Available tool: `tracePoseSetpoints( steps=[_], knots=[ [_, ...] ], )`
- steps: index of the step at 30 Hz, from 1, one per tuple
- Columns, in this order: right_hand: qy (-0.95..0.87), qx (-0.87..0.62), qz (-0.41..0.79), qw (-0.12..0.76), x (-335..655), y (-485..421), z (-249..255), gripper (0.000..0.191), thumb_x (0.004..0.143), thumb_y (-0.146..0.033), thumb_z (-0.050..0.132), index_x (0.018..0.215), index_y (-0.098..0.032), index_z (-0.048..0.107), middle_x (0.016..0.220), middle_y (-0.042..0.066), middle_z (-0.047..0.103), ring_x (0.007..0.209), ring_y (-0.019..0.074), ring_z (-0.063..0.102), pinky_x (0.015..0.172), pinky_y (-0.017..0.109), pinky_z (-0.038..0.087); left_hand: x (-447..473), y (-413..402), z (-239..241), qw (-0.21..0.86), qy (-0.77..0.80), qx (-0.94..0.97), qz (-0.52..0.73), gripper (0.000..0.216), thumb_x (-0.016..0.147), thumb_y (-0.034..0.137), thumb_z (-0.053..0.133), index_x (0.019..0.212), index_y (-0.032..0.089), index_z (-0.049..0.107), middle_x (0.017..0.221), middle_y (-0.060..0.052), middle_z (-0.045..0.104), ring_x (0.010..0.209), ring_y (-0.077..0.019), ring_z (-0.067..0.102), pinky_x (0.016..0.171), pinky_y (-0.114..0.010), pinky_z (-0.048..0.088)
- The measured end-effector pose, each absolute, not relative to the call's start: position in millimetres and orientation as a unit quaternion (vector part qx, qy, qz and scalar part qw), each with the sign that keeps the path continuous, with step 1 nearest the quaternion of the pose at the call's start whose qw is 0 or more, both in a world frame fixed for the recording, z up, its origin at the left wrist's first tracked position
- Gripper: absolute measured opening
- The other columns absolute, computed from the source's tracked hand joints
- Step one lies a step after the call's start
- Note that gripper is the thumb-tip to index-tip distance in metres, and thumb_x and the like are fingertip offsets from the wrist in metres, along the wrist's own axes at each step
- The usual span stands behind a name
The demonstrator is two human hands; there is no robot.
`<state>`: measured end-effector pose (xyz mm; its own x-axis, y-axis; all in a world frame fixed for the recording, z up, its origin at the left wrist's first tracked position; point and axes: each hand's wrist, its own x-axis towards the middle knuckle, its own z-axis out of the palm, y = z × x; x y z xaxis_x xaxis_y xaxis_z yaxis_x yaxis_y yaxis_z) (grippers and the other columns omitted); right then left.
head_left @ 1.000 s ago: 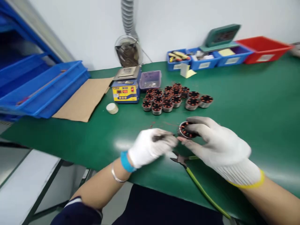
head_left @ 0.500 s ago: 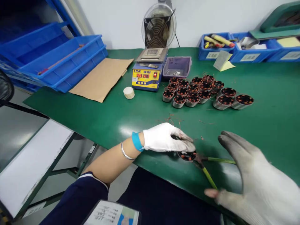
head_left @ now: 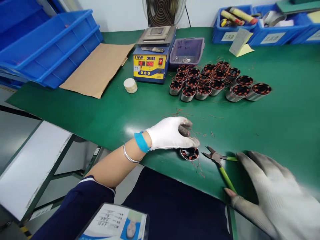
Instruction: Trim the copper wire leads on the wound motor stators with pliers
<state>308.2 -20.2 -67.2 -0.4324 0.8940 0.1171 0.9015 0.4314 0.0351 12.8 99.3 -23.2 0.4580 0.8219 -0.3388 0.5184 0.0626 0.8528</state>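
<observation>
Head view: wire-wound ring (head_left: 190, 157) on the tabletop (head_left: 100, 116), under the left hand (head_left: 168, 135); hold part-hidden, cannot tell. Right hand (head_left: 277, 193): grip spread wide about the pliers (head_left: 218, 159). Wire scraps (head_left: 178, 113) suggest some cutting done; ring, loose wire beside it, appears unfinished.

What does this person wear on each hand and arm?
The left hand wears a white glove with greyish fingers; above it come a blue wristband, a silver bangle and a navy sleeve with white trim. The right hand wears a similar glove, its thumb tip uncovered.
</observation>
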Motion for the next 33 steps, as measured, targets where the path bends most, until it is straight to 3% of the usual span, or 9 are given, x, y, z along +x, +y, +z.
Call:
tracePoseSetpoints(
  steps=[2,4,13,15,19,23,28,31,33],
  knots=[
    [-0.844,-0.535,-0.032,0.029,312.2,-22.1,-71.3,0.077,0.089,-0.059,0.053,0.154,-0.023,0.031,0.135,0.026,0.057,0.122,0.0489,0.061,0.093,0.065,0.057,7.6,100.4,-17.8,0.556,0.501,0.645,0.154,0.086,0.065,0.031,0.089,0.141,0.008,0.058,0.101,-0.010,0.081,0.089,-0.0230,0.077,0.083,-0.033,0.061],
    [-0.844,-0.536,-0.021,0.020,315.8,-23.2,-75.6,0.079,0.089,-0.059,0.054,0.156,-0.024,0.030,0.139,0.025,0.055,0.127,0.0487,0.058,0.094,0.064,0.057,4.8,100.5,-13.8,0.573,0.487,0.641,0.152,0.091,0.066,0.027,0.088,0.147,0.005,0.052,0.096,-0.009,0.082,0.087,-0.0229,0.077,0.082,-0.033,0.061],
    [-0.848,-0.528,-0.034,0.020,306.5,-22.0,-70.7,0.070,0.091,-0.052,0.052,0.152,-0.021,0.037,0.137,0.025,0.060,0.126,0.0444,0.060,0.092,0.058,0.059,30.4,89.0,-34.8,0.628,0.471,0.567,0.249,0.075,0.074,0.008,0.073,0.146,0.006,0.055,0.095,-0.011,0.083,0.097,-0.0237,0.078,0.089,-0.033,0.062],
    [-0.842,-0.537,-0.025,0.041,303.6,-21.2,-68.2,0.074,0.084,-0.055,0.058,0.147,-0.020,0.042,0.139,0.026,0.060,0.127,0.0446,0.060,0.097,0.060,0.056,34.0,88.0,-38.1,0.643,0.462,0.547,0.270,0.076,0.074,0.010,0.076,0.147,0.006,0.053,0.096,-0.012,0.083,0.097,-0.0237,0.078,0.090,-0.034,0.061],
    [-0.821,-0.569,-0.037,0.027,311.4,-19.7,-64.0,0.090,0.059,-0.061,0.072,0.137,-0.021,0.052,0.142,0.030,0.056,0.132,0.0562,0.051,0.101,0.076,0.044,37.7,89.2,-43.8,0.673,0.431,0.527,0.289,0.080,0.074,0.008,0.074,0.151,0.006,0.049,0.093,-0.012,0.083,0.092,-0.0223,0.078,0.085,-0.033,0.060],
    [-0.813,-0.582,0.007,-0.013,326.5,-13.0,-57.5,0.091,0.061,-0.050,0.073,0.142,-0.019,0.049,0.146,0.030,0.054,0.133,0.0486,0.054,0.098,0.064,0.051,43.3,90.8,-49.9,0.681,0.411,0.527,0.299,0.080,0.076,0.005,0.069,0.153,0.011,0.048,0.101,-0.012,0.082,0.085,-0.0178,0.075,0.074,-0.026,0.056],
    [-0.803,-0.593,0.033,-0.049,327.9,11.0,-45.3,0.098,0.055,-0.048,0.079,0.145,-0.021,0.052,0.144,0.025,0.059,0.140,0.0478,0.050,0.100,0.063,0.050,41.0,89.2,-42.7,0.621,0.464,0.533,0.340,0.098,0.072,0.023,0.085,0.157,0.010,0.040,0.122,-0.020,0.076,0.083,-0.0169,0.074,0.072,-0.026,0.057],
    [-0.781,-0.615,0.072,-0.074,326.9,21.9,-37.4,0.098,0.053,-0.046,0.081,0.145,-0.023,0.057,0.147,0.022,0.059,0.127,0.0429,0.062,0.090,0.054,0.057,33.2,84.4,-34.5,0.590,0.476,0.589,0.280,0.109,0.064,0.026,0.090,0.159,0.011,0.039,0.109,-0.013,0.079,0.089,-0.0210,0.075,0.080,-0.030,0.060],
    [-0.768,-0.629,0.090,-0.077,328.0,21.7,-34.2,0.086,0.057,-0.046,0.080,0.139,-0.026,0.063,0.142,0.019,0.063,0.115,0.0382,0.068,0.081,0.049,0.058,29.9,80.8,-31.8,0.571,0.471,0.633,0.228,0.097,0.070,0.028,0.085,0.157,0.013,0.045,0.098,-0.008,0.080,0.089,-0.0217,0.075,0.081,-0.032,0.060]
  ],
)
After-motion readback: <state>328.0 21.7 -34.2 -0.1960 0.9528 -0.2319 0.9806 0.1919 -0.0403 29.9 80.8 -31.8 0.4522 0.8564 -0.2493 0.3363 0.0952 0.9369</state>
